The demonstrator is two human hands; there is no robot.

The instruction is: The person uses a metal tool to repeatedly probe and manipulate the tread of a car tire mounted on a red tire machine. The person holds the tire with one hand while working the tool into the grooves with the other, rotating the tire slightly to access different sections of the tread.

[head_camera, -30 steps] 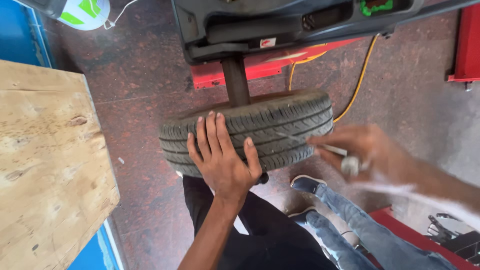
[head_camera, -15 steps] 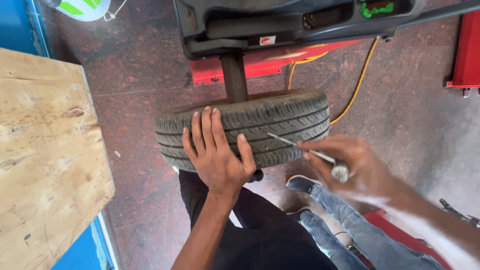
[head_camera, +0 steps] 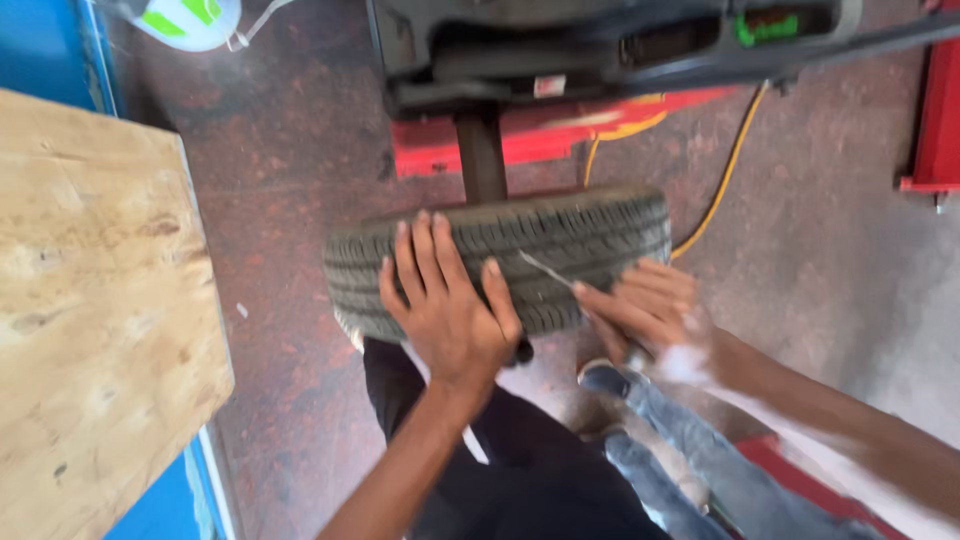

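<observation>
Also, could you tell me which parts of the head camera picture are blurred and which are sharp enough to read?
Head view: the right hand and forearm smear with motion blur; the thin tool it holds is faint; the left hand on the tyre is fairly sharp; tread grooves are readable.

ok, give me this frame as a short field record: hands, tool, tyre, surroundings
left hand: flat on the tyre tread, fingers spread, holds nothing
right hand: blurred, closed on a thin metal tool
thin metal tool: tip lies against the tread
tyre: upright, mounted on a dark shaft of a machine
wooden board: to the left
floor: dark reddish, with a yellow hose on it
red frame: at far right
</observation>
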